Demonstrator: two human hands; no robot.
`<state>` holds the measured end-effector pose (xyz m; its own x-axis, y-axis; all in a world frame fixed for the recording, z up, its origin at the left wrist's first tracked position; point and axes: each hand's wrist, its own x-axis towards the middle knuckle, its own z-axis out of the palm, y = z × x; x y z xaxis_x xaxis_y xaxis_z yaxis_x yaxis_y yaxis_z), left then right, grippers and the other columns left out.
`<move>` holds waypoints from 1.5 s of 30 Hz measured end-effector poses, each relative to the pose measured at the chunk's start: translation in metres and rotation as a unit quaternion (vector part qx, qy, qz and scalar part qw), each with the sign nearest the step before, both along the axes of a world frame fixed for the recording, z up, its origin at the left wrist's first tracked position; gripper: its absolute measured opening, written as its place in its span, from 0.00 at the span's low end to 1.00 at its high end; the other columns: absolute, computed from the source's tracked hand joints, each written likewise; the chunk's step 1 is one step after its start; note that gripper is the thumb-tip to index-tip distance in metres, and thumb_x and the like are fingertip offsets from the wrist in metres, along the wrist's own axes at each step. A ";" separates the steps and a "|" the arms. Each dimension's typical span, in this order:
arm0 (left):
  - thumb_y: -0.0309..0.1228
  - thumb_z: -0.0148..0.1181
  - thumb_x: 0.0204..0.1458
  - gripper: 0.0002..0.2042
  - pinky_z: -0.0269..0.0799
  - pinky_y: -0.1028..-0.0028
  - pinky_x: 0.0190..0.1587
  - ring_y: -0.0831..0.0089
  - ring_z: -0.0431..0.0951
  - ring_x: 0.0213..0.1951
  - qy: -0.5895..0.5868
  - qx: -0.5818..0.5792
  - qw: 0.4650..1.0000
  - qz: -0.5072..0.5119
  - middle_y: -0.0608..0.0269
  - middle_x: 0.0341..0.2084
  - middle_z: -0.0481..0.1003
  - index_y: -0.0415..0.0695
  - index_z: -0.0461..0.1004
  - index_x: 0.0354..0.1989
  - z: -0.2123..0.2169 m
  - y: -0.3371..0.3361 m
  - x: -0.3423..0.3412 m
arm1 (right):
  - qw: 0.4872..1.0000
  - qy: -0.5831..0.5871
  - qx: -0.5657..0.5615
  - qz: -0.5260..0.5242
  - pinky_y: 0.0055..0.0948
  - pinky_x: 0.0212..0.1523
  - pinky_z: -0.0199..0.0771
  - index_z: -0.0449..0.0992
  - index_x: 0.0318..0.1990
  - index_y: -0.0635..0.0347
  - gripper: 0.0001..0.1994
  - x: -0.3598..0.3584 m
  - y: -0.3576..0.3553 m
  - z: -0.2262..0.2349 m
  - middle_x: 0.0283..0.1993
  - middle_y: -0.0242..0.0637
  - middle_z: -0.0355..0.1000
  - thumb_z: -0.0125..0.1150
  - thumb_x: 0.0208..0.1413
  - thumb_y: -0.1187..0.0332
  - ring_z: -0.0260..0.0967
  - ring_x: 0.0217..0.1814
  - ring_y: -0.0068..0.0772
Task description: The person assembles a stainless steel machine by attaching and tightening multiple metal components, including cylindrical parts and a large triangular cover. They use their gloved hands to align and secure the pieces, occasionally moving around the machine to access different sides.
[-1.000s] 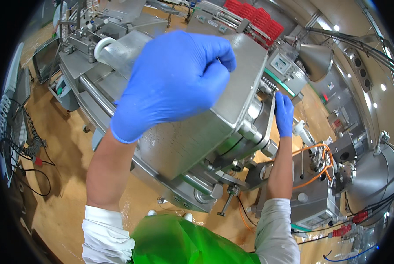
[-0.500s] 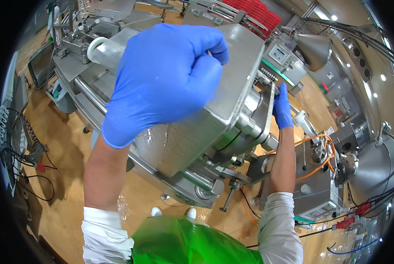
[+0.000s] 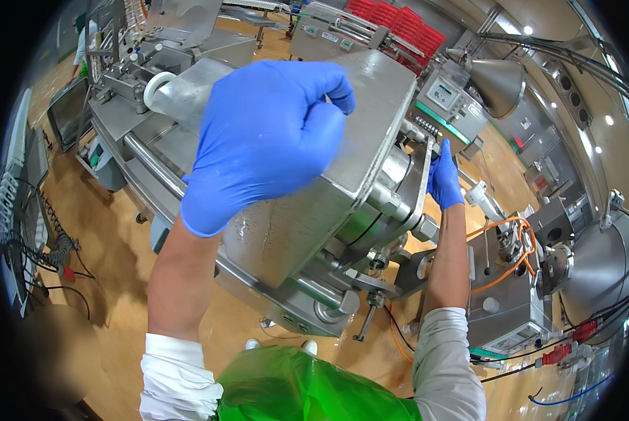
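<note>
Overhanging the steel housing (image 3: 286,235), left hand (image 3: 269,133) curled closed; beside its end plate (image 3: 421,191), right hand (image 3: 446,182), grip unclear.

steel housing (image 3: 300,231) | boxy, wet-streaked | angled across view centre | metal end plate (image 3: 420,175) | at housing's right

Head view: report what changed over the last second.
The right hand appears slightly turned beside the metal plate, and the view has shifted a little; no grip or release is clear. The left hand stays curled above the steel box.
</note>
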<state>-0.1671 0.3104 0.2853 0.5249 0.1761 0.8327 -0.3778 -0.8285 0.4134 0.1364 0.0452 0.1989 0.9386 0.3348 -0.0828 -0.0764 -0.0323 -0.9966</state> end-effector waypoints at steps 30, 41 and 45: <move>0.24 0.42 0.40 0.13 0.66 0.80 0.28 0.80 0.71 0.23 0.028 -0.030 0.999 -0.023 0.64 0.15 0.71 0.36 0.76 0.27 0.003 -0.001 -0.006 | 0.810 -0.569 -0.142 0.014 0.32 0.46 0.74 0.74 0.49 0.62 0.24 -0.207 -0.019 0.004 0.47 0.41 0.75 0.70 0.39 0.78 0.74 0.46 0.37; 0.24 0.42 0.41 0.13 0.66 0.79 0.29 0.81 0.70 0.23 0.030 -0.042 0.998 -0.039 0.63 0.16 0.71 0.37 0.75 0.27 -0.001 -0.002 -0.005 | 0.967 -0.250 0.053 0.005 0.23 0.12 0.61 0.67 0.34 0.57 0.12 -0.206 -0.002 -0.018 0.21 0.27 0.59 0.60 0.55 0.60 0.59 0.12 0.23; 0.24 0.42 0.42 0.12 0.65 0.79 0.28 0.81 0.70 0.23 0.013 -0.037 0.999 -0.031 0.63 0.18 0.71 0.37 0.75 0.27 -0.004 0.003 -0.008 | 0.988 -0.140 0.056 0.018 0.24 0.15 0.63 0.66 0.32 0.56 0.14 -0.213 -0.002 0.000 0.20 0.31 0.63 0.58 0.57 0.55 0.60 0.13 0.27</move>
